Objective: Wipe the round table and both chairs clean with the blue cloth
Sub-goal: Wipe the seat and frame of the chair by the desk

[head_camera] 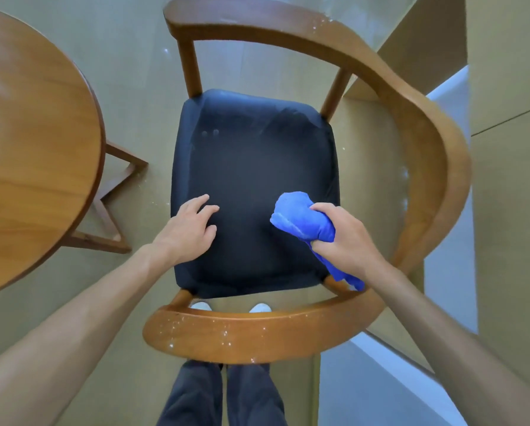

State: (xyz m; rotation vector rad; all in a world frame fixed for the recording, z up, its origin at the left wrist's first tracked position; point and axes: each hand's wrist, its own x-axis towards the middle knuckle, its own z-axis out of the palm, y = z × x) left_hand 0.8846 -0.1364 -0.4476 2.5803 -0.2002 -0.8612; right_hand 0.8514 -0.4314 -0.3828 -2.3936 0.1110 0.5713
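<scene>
Rail (pixel 248 336), nearest: white specks, a risk of falling onto the seat if brushed | right hand (pixel 346 241) grips bunched cloth (pixel 300 219) over seat (pixel 254 167); wad may skip corners | left hand (pixel 187 229) relaxed, fingertips on seat | table (pixel 33 142) at left.

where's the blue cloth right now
In the head view the blue cloth is bunched in the right hand, over the chair's dark seat, near its right front corner.

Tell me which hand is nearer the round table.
Left. The left hand rests on the seat's left part, on the side toward the round table. The right hand, holding the blue cloth, is over the seat's right side, farther away.
</scene>
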